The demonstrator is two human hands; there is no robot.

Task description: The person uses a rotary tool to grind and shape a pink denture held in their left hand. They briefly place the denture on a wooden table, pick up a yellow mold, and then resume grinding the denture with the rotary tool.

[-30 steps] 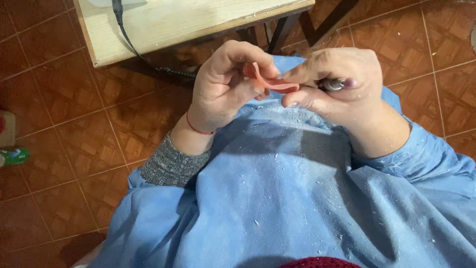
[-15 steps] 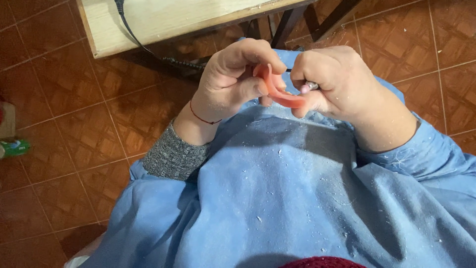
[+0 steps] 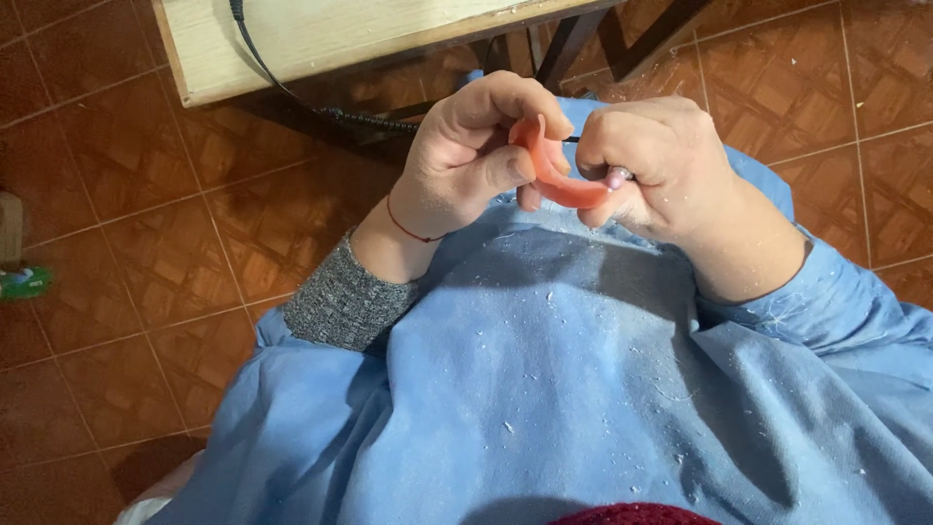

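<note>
Brown floor tiles (image 3: 117, 292) are filling the room below, and a pale wooden table (image 3: 321, 39) is standing past the hands, with a black cord (image 3: 292, 92) hanging off its edge.

Both hands are meeting just over a blue gown (image 3: 583, 389) that is lying across the lap. Little white crumbs are sitting all over the gown. The pink curved piece (image 3: 554, 180) is sitting right between the two hands, above the gown and nearer than the table.

The left hand (image 3: 466, 160) is pinching one end of the pink piece, with the thumb pressing from below and the fingers curling over the top. The right hand (image 3: 661, 170) is curled tight, pinching the other end of the piece together with a small tool (image 3: 618, 178) that is peeking out.

To do this well, I think the left hand should be holding the piece steady and not squeezing hard, since it looks thin and may snap. The tool should be moving in small, slow strokes, staying over the gown so crumbs are landing there.
</note>
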